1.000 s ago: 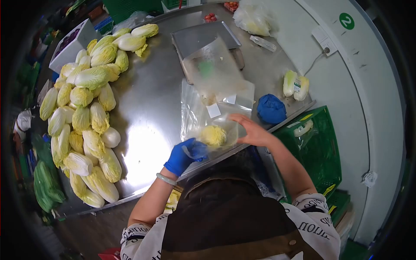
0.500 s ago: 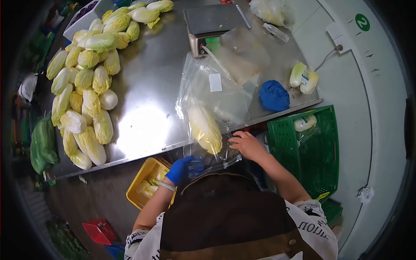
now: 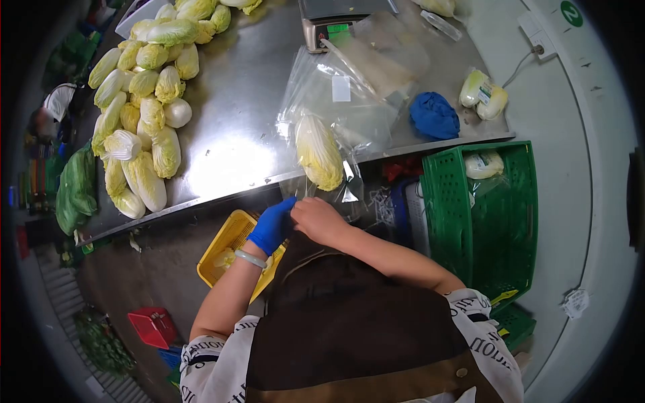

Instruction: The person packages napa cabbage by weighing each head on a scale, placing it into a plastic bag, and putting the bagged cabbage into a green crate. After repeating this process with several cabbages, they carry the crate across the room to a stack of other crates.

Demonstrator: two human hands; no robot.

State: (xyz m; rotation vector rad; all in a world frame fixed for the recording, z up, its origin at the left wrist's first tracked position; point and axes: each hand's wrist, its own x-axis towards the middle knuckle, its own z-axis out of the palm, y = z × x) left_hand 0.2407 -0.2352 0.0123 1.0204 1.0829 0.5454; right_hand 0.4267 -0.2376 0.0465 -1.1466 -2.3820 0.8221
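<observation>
A napa cabbage (image 3: 317, 156) lies in a clear plastic bag (image 3: 351, 176) at the front edge of the steel table, its leafy end toward me. My left hand (image 3: 272, 226), in a blue glove, is closed on the near end of the bag. My bare right hand (image 3: 320, 220) is right beside it, fingers bent and closed at the same end of the bag. The film between the fingers is partly hidden. Beyond the cabbage lie more clear bags (image 3: 376, 101) with a white label (image 3: 341, 88).
Many napa cabbages (image 3: 151, 117) are heaped on the table's left. A scale (image 3: 336, 30) stands at the back, a blue bundle (image 3: 434, 115) and wrapped cabbages (image 3: 484, 95) to the right. Below are a yellow basket (image 3: 218, 243) and a green crate (image 3: 500, 228).
My right hand has moved left from the bag's right side to meet my left hand at its near end. The view has shifted, so the table sits higher in it.
</observation>
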